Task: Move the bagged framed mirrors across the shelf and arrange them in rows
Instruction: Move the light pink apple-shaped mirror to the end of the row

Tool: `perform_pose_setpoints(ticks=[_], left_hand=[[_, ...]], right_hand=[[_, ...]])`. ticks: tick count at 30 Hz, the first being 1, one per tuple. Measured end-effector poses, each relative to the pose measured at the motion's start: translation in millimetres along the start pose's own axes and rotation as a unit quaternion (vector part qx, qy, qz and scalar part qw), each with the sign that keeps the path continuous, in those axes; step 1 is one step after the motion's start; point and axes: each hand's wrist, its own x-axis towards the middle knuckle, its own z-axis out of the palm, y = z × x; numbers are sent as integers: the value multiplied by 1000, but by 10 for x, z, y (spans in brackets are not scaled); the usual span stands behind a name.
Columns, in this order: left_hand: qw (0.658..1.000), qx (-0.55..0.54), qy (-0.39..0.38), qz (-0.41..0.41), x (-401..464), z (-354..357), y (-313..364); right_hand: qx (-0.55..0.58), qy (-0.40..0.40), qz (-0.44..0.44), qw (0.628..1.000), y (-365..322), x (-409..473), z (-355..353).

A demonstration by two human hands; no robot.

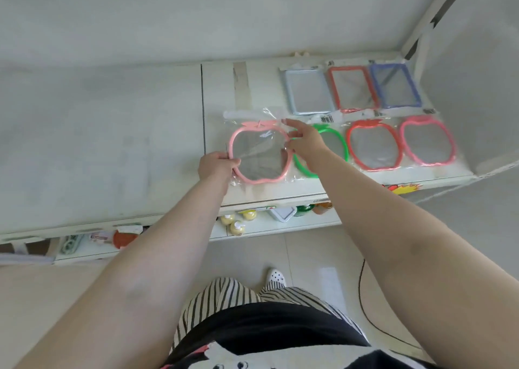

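Holding the pale pink apple mirror (259,155) by its left rim, the left hand (214,166) has fingers curled round the frame, thumb on top: a pinching grip on the bagged frame. The mirror lies in its clear bag on the white shelf (219,93), just right of that grip, near the front edge. At the mirror's right rim the right hand (304,141) rests with fingers loosely spread, fingertips touching the bag's upper right corner; whether the thumb pinches the plastic cannot be told.

Under and right of the right grip: green apple mirror (334,149), partly hidden by the wrist. Further right, in the same front row, a red apple mirror (373,146), then a pink apple mirror (427,141), each bagged, lying side by side.

Behind the right grip, back row: grey rectangular mirror (309,92), red rectangular mirror (352,89), blue rectangular mirror (396,85), edges touching or overlapping.

Below the grips, a lower shelf (280,225) carries small yellow bottles (236,222).
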Motion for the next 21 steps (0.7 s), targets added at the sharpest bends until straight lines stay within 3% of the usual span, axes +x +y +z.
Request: perform_pose_setpoints(ticks=[9,18,21], left_hand=[[999,3,46,-28,187,205,42],[997,50,54,-32,229,213,-11],[995,77,59,-22,221,194,-41]], right_hand=[[-30,-28,-15,999,91,396,-60],[-240,-26,-69,968,160,556,32],[-258,-11,-71,964,188,531,63]])
